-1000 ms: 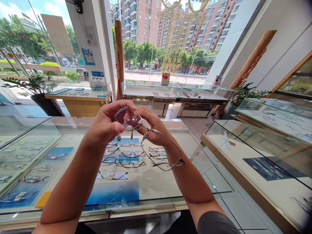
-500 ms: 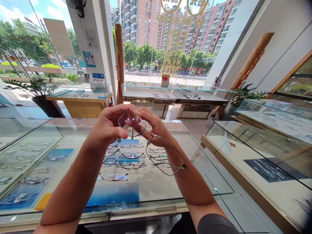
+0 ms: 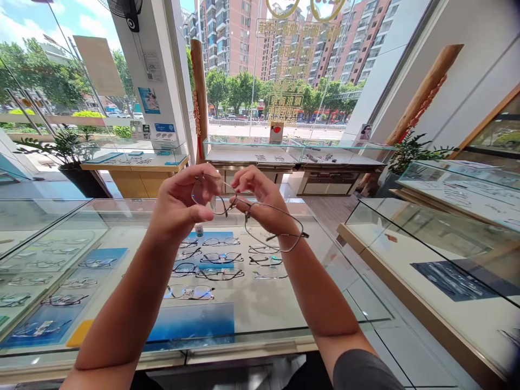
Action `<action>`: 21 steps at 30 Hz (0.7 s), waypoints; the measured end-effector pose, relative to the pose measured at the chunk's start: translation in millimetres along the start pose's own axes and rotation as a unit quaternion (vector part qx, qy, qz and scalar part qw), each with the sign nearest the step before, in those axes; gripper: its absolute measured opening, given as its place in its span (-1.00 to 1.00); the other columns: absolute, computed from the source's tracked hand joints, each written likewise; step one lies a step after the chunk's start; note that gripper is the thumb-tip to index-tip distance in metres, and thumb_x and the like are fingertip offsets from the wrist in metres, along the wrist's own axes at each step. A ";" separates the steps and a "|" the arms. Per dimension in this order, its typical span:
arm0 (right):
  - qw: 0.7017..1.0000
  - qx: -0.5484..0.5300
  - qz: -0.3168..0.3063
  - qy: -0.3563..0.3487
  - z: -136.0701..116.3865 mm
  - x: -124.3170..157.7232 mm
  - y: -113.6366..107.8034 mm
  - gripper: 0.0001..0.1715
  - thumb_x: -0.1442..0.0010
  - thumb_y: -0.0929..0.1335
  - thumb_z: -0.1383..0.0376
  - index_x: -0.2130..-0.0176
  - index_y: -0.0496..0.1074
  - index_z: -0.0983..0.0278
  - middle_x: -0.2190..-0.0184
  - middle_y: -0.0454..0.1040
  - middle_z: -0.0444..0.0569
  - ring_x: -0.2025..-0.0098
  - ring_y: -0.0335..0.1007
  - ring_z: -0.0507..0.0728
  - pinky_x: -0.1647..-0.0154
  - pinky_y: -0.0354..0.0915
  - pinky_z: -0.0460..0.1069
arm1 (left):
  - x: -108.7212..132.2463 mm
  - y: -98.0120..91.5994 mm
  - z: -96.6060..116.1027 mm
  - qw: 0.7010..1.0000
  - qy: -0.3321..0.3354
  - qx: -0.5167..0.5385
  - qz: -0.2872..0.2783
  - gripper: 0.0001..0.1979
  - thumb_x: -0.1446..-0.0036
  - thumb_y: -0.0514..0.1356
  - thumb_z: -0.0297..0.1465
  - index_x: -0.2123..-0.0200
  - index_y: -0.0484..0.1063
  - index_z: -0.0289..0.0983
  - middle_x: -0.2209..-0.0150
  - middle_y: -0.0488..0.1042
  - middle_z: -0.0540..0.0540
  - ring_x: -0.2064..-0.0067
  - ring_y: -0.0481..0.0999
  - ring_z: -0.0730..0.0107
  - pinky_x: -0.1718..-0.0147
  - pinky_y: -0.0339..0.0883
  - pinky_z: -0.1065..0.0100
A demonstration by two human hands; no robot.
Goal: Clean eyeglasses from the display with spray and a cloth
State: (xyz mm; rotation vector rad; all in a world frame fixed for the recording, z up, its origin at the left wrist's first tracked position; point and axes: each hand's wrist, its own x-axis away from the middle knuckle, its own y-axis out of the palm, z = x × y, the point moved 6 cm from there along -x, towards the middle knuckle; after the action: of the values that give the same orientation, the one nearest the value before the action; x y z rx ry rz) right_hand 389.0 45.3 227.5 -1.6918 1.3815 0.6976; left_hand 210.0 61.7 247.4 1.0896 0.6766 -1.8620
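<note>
The thin silver-grey metal eyeglass frame with rounded rims (image 3: 247,215) is raised between your two hands, in the air over the long glass-topped display counter (image 3: 264,319), the surface nearest you. Its long axis runs crosswise, dropping from your left hand (image 3: 179,203) toward your right wrist, and the right rim looks nearer to you than the left one.

Your left grip is partly curled around the left rim: thumb on your side, fingers above and behind, with a gap between them that the rim and its clear lens cross. Your right hand (image 3: 264,203) is nearly closed at the bridge, its thumb and forefinger tips close together there; how firmly either hand presses, you cannot tell from here. Both hands are on the frame, but the bridge lies nearest your right fingertips, and the relation that matters most seems to be that narrow span between the two grips.

The right rim projects past your right fingers, in front of that wrist, so any turn would probably need to spare that side. Beneath the frame, seen through the glass, lie rows of thin-rimmed display spectacles (image 3: 221,274). The surface's front edge crosses below your forearms, and the freest air appears to be upward and toward you.
</note>
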 end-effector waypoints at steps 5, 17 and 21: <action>0.978 -0.009 0.203 0.053 20.1 -0.5 -58.6 -0.49 -0.16 0.64 -0.08 0.36 0.41 0.14 0.34 0.48 -0.15 0.28 0.41 0.08 0.20 0.42 0.06 | 4.0 -9.7 13.0 0.994 0.070 -0.073 0.046 -0.42 0.07 0.64 0.12 0.02 0.73 0.04 0.27 0.53 -0.04 0.26 0.52 0.28 0.34 0.44 0.25; 0.956 0.077 0.266 0.094 -41.5 16.4 -59.5 -0.53 -0.42 0.44 -0.14 0.10 0.70 0.17 0.08 0.74 0.01 0.11 0.72 0.18 0.14 0.58 0.09 | 9.4 -0.8 33.0 0.931 0.187 -0.275 0.150 -0.47 -0.08 0.60 0.04 -0.09 0.69 0.05 0.18 0.45 -0.03 0.19 0.43 0.33 0.18 0.47 0.25; 0.952 0.073 0.276 0.108 -42.0 17.9 -53.9 -0.59 -0.40 0.48 -0.08 0.11 0.73 0.17 0.13 0.76 -0.01 0.12 0.73 0.18 0.14 0.61 0.09 | 12.5 0.4 30.4 0.926 0.177 -0.293 0.159 -0.47 -0.10 0.59 0.03 -0.09 0.69 0.02 0.15 0.45 -0.04 0.15 0.44 0.32 0.14 0.48 0.25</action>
State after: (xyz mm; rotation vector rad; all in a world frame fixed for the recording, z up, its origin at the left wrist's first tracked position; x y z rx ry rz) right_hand 442.1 3.2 247.5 -1.2934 2.0470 0.7003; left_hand 194.5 32.9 250.8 1.0554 1.1034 -1.0823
